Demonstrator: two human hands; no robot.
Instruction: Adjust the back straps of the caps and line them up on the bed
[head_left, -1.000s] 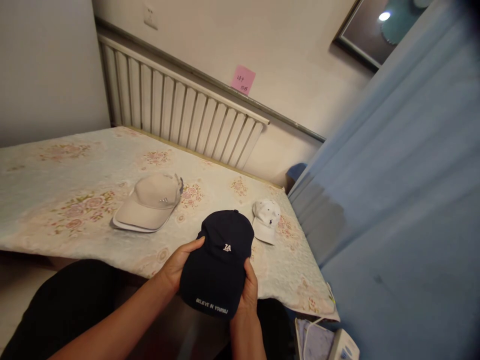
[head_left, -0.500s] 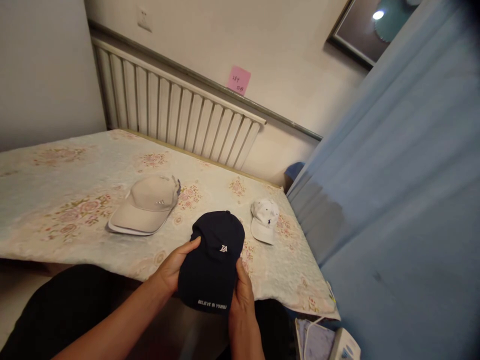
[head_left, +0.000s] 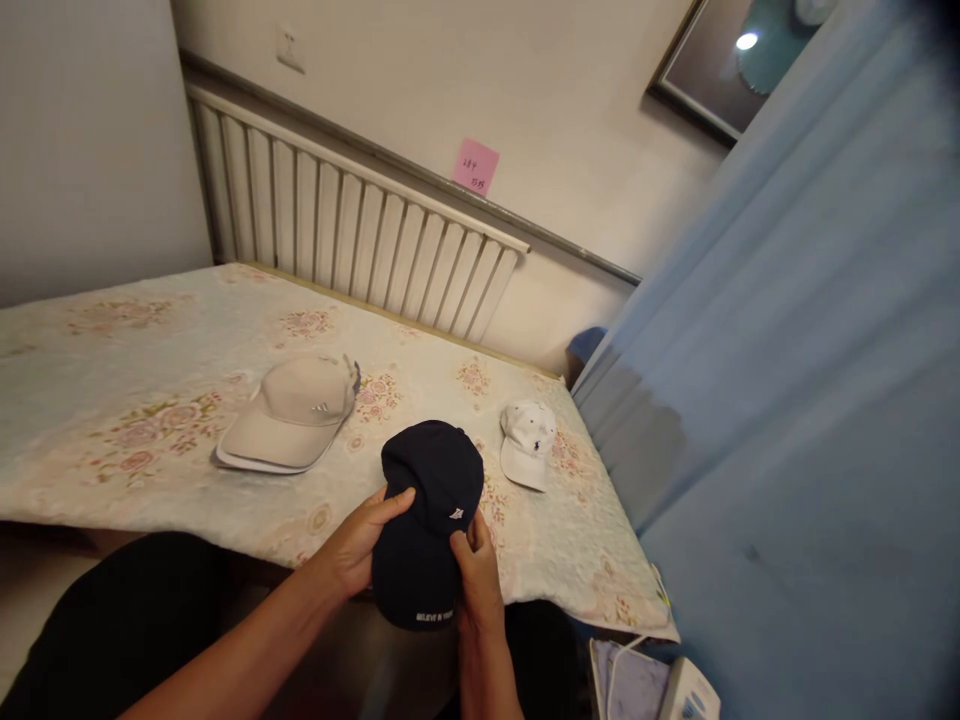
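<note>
A dark navy fabric baseball cap point(head_left: 427, 525) lies directly between the left hand point(head_left: 365, 540) and the right hand point(head_left: 480, 575), by the near edge of a pale floral cloth-covered surface point(head_left: 187, 500). Its long axis runs from the crown, pointing away, to the brim, nearest the body. Both hands touch it, neither nearer: left fingers pinch one side, right fingers the other (their undersides are hidden), thumbs on top.

dark cap point(head_left: 422, 535) partly hidden, framed picture point(head_left: 701, 80) cut off
</note>
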